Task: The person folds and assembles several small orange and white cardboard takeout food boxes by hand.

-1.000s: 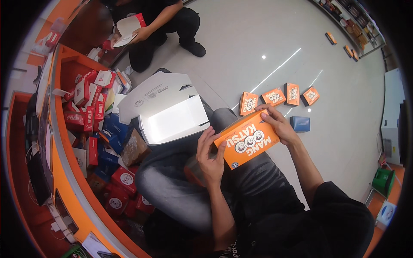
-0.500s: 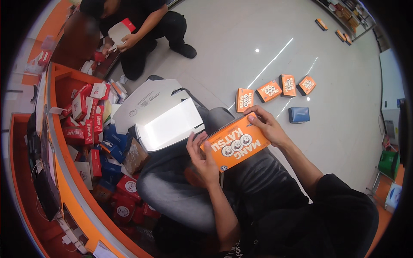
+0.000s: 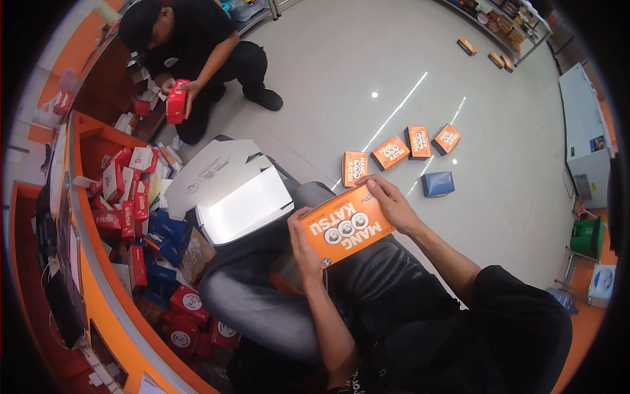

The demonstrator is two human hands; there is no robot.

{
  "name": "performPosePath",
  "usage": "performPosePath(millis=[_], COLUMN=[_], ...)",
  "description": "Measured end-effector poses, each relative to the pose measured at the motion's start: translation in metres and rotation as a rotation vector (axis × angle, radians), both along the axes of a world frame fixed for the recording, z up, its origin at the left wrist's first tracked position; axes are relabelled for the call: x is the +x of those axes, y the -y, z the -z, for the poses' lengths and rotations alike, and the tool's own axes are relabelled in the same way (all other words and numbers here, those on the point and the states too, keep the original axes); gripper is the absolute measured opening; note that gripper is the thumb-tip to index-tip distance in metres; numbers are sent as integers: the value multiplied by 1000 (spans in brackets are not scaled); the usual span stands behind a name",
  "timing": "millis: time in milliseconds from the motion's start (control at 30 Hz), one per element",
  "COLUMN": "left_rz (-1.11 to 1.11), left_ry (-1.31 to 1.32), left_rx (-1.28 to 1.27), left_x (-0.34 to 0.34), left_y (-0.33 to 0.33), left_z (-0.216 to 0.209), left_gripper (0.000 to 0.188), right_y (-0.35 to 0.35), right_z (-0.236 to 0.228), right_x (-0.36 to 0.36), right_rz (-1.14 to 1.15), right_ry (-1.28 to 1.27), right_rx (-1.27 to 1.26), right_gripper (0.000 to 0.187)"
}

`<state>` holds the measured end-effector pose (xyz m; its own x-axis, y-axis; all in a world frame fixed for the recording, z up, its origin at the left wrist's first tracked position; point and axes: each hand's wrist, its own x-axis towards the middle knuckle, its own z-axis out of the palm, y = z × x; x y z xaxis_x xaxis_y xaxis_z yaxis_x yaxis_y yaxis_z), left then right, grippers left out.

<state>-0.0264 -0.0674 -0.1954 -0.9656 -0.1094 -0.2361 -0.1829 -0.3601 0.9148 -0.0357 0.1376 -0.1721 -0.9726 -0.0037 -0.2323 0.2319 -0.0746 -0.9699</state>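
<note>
Between my two hands is a closed orange cardboard box (image 3: pixel 348 226) with white lettering and round pictures, held tilted above my lap. My left hand (image 3: pixel 304 244) grips its left end. At the opposite upper corner, my right hand (image 3: pixel 392 205) holds the box with thumb on top. Left of it, an opened white cardboard box (image 3: pixel 246 205) rests on my leg, its lid flap (image 3: pixel 207 174) folded out toward the left. Beyond my hands on the floor stand several orange boxes (image 3: pixel 390 152) in a loose row and one blue box (image 3: pixel 438 184).
At my left, an orange-edged counter (image 3: pixel 125 295) encloses a heap of red boxes (image 3: pixel 134 190) and blue boxes (image 3: pixel 167 233). A crouching co-worker (image 3: pixel 197 59) holds a red box (image 3: pixel 176 102). More orange boxes (image 3: pixel 467 46) lie near a far shelf (image 3: pixel 499 23).
My view has shifted slightly, while both hands keep hold of the orange box. The co-worker's box, earlier showing its white inside, now shows a red outer side.
</note>
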Motion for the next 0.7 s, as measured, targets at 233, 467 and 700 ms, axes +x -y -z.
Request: performPosePath(millis=[233, 467, 700], left_rz=[85, 168, -51], left_ry=[-14, -85, -67], left_rx=[-138, -312, -372], left_x=[-2, 1, 3], left_y=[12, -5, 6], left_z=[14, 24, 5], left_gripper=[36, 60, 70], right_y=[3, -21, -150], right_z=[6, 5, 66], right_x=[2, 11, 28], right_rz=[24, 102, 294], right_ry=[18, 169, 192], right_rx=[48, 20, -497], right_gripper=[35, 39, 61])
